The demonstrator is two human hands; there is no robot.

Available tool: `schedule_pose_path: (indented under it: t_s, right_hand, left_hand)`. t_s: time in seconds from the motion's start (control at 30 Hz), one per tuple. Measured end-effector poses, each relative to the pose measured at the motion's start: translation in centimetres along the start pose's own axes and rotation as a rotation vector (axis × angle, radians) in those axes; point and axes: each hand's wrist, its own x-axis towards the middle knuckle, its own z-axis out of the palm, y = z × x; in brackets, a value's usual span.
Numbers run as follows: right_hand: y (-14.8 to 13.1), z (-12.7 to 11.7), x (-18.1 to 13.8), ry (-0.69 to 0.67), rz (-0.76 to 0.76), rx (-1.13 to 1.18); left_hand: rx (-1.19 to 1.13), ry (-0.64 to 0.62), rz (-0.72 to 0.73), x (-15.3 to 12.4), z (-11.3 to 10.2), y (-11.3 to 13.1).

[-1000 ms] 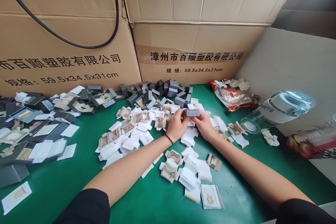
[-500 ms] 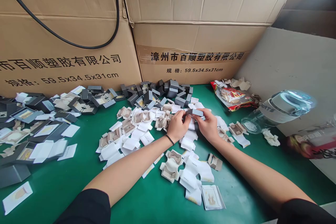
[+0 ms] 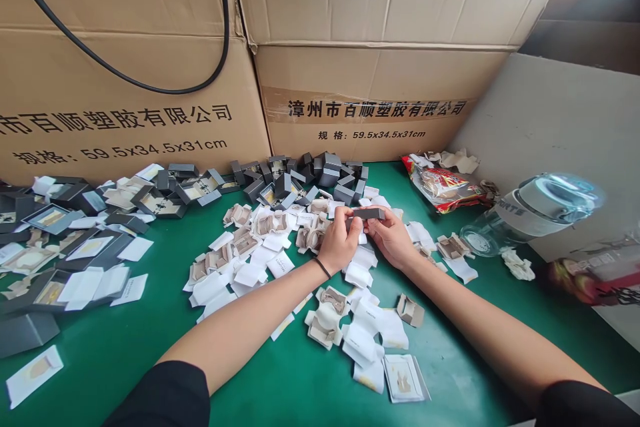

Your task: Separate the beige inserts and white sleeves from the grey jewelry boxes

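Observation:
Between my two hands is a small dark grey box [image 3: 369,213], held up over the scattered paper pieces. My left hand [image 3: 341,240] is closed on its left end, the thumb against the near side. On the right end, my right hand [image 3: 393,237] grips it with bent fingers, partly hidden by the box. Under and around the hands lie white printed paper slips [image 3: 280,264] and folded beige card inserts [image 3: 273,221]. Just beyond the hands sits a heap of similar dark grey boxes [image 3: 327,177]. What the held box contains cannot be seen.
More grey boxes [image 3: 160,201] and papers spread across the left of the green table [image 3: 260,380]. Large cardboard cartons [image 3: 380,80] wall off the back. To the right are a red snack bag [image 3: 440,187], a clear bottle [image 3: 525,210] and a crumpled tissue [image 3: 518,263].
The grey box has tilted and turned slightly between my hands, so a darker side faces me. The right hand's fingers have shifted lower and a little left. The surrounding pieces stay put.

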Motion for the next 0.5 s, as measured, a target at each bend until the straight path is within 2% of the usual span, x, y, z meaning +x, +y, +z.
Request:
schedule_pose_path:
  t_s: [0.17,0.3,0.37,0.5]
  right_hand:
    - [-0.44,0.23,-0.19,-0.009,0.075,0.13]
    - [-0.64,0.13,-0.31,-0.086,0.246,0.159]
    - [-0.71,0.24,-0.37,-0.066,0.27,0.195]
    - [-0.69,0.6,-0.48,0.018,0.21,0.263]
  left_hand:
    - [0.032,0.031,0.259,-0.03,-0.13,0.25]
    - [0.179,-0.024,0.457,0.01,-0.54,0.59]
    - [0.222,-0.036,0.505,0.13,-0.69,0.54]
    - [0.274,-0.051,0.541,0.46,-0.8,0.2]
